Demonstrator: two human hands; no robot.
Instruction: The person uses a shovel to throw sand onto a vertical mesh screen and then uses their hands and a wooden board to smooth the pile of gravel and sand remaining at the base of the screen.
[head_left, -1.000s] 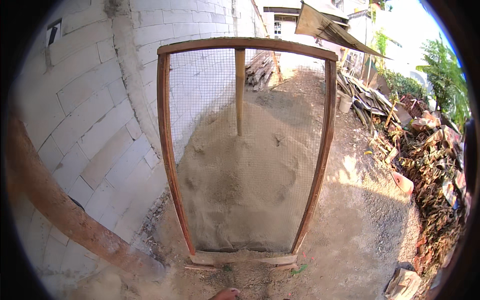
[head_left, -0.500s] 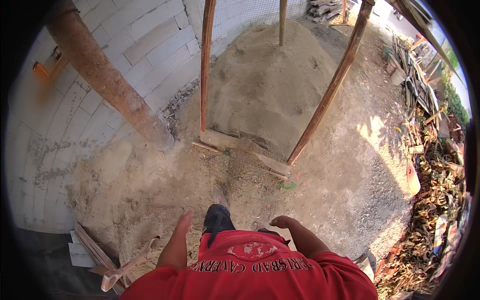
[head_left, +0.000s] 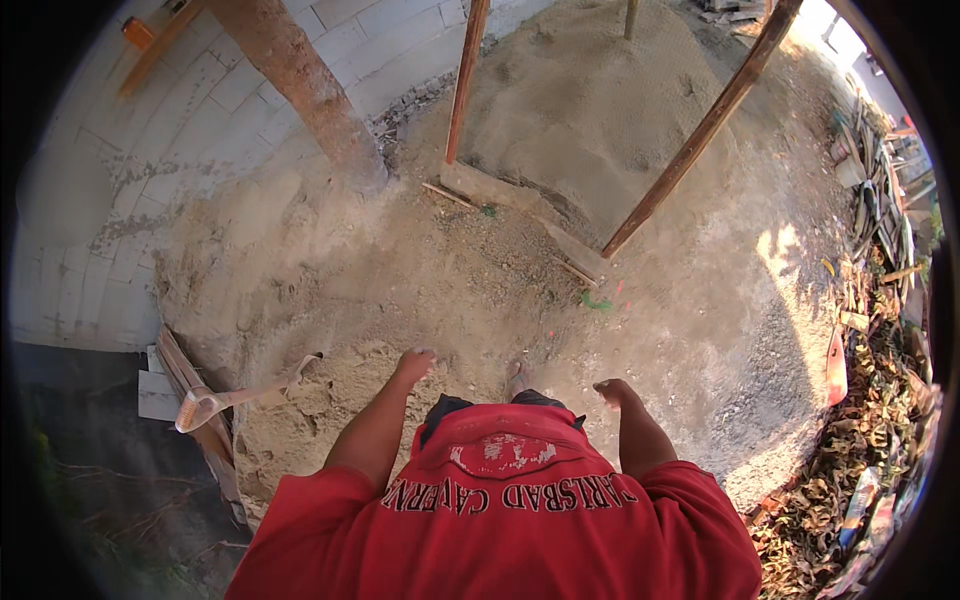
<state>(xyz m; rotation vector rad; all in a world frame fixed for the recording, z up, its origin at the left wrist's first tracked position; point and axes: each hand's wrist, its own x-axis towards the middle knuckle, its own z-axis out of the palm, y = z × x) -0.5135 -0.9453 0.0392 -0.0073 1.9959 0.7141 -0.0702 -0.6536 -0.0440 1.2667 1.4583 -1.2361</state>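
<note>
A pale long-handled tool [head_left: 250, 393] lies left of the left hand [head_left: 418, 364], well apart, with loose sand [head_left: 343, 375] between; planks [head_left: 197, 400] edge the sand farther left. Both that hand and the right hand [head_left: 613, 393] hang empty, fingers loosely parted. Open ground [head_left: 430, 280] stretches ahead of them to a wooden-framed screen [head_left: 703, 132]; dry leaves [head_left: 825, 490] border it, far right of the right hand.

Frame [head_left: 698, 128] of rough wood, sand heap [head_left: 585, 110] matt and grainy, shirt [head_left: 500, 550] of matt cloth, wall [head_left: 390, 42] of rough masonry.
</note>
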